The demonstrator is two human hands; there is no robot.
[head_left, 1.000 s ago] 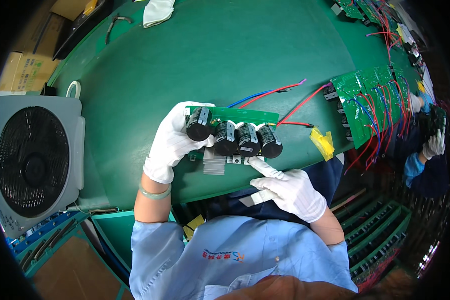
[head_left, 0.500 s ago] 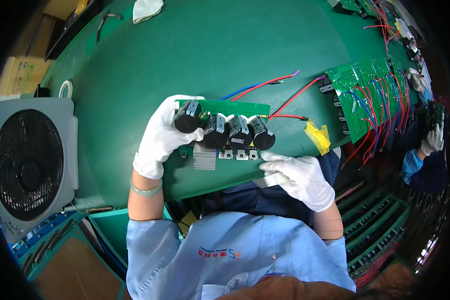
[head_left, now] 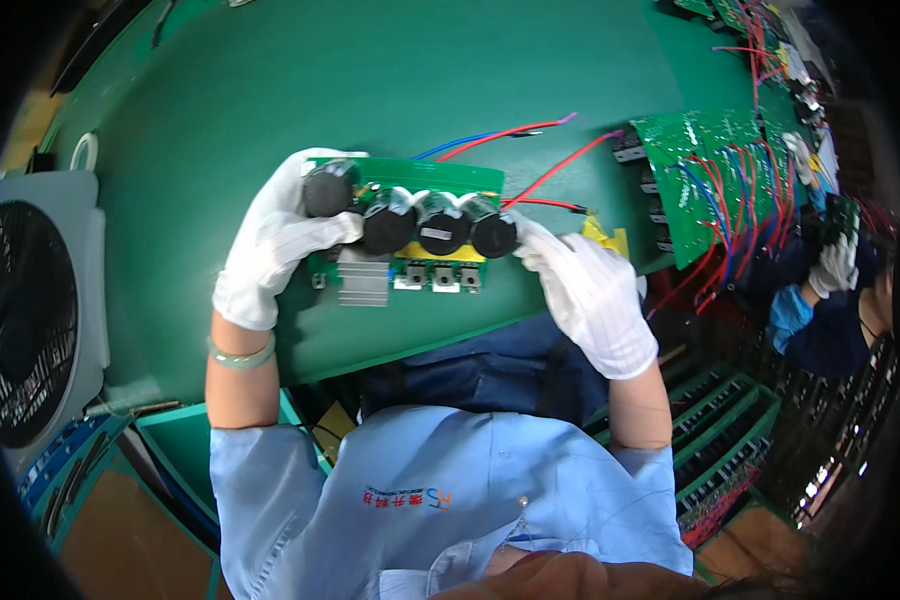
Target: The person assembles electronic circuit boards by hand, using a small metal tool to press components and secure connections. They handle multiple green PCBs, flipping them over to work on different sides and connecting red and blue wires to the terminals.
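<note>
A green circuit board (head_left: 420, 174) with several black cylindrical capacitors (head_left: 442, 230), a finned metal heat sink (head_left: 363, 282) and small metal-tabbed parts along its near side is held above the table. My left hand (head_left: 275, 225), in a white glove, grips its left end, the thumb across the front by the leftmost capacitor. The white-gloved right hand (head_left: 590, 290) is at the board's right end, its fingertips closed against the edge beside the rightmost capacitor. Red wires (head_left: 560, 172) and a blue wire (head_left: 455, 146) run out behind the board; the right fingers partly cover that end.
Yellow tape (head_left: 606, 236) lies just past my right hand. A larger board with red and blue wires (head_left: 695, 180) stands on the right of the green table (head_left: 370, 70). A grey fan (head_left: 55, 300) is at left. A co-worker's gloved hand (head_left: 835, 268) shows far right.
My right hand has risen from the table's near edge to the board's right end. A blurred pale strip by its fingers is no longer visible. The view has shifted slightly.
</note>
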